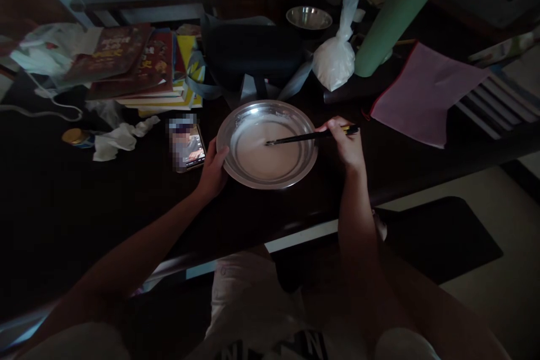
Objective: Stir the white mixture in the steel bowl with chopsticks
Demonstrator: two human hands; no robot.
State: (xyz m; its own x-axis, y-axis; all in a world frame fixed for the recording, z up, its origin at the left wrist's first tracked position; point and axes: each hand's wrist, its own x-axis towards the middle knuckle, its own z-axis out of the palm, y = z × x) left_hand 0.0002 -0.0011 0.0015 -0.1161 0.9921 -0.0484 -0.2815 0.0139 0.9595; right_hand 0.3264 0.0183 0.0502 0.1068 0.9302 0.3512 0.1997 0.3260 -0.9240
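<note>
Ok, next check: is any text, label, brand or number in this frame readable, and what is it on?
Nothing can be quoted with confidence.
Stack of books: gold lettering on the red covers, too blurred and dim to read.
Phone: the screen is partly pixelated, no text readable.
Person's shirt: large light letters at the bottom edge, cut off; perhaps an "N", not certain.
Small yellow-lidded jar: no legible label.
Metal pan, chopsticks, white bag: no markings visible.
</note>
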